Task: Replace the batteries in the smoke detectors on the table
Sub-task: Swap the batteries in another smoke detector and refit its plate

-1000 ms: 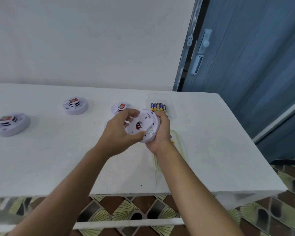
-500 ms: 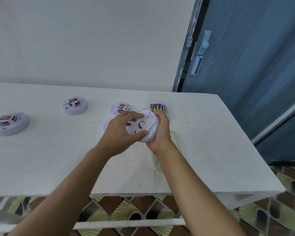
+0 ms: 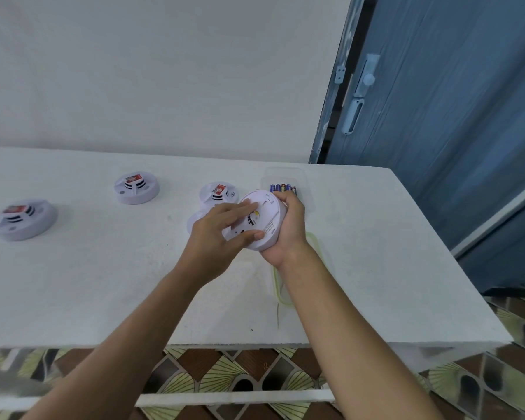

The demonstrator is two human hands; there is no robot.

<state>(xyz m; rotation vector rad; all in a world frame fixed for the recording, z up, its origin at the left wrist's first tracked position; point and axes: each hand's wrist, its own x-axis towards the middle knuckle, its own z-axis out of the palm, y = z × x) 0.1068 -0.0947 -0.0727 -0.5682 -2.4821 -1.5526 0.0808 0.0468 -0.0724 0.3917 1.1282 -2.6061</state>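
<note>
Above the middle of the white desk (image 3: 73, 283), we hold a round white smoke detector (image 3: 265, 221) tilted up on edge, its underside facing us; our right hand (image 3: 288, 225) is wrapped around its far rim and supports it from behind, while our left hand (image 3: 217, 237) lies flat on the underside, fingers spread near the top and thumb pressed at the lower edge, closed on nothing else. Whether the back cover is being twisted off or on we cannot tell. Three more detectors sit on the desk with red-labelled inserts showing: one just behind our left hand (image 3: 217, 192), one further left (image 3: 137, 187) and one near the left edge (image 3: 23, 218). A row of small batteries (image 3: 282, 187) lies in a clear tray (image 3: 303, 180) just beyond our right hand. We judge the detector light, rigid and smooth-shelled, so it could slip under a twist; the rim looks the safest hold, with the flat of the other hand turning the back, and thin plastic tabs would likely snap if forced
</note>
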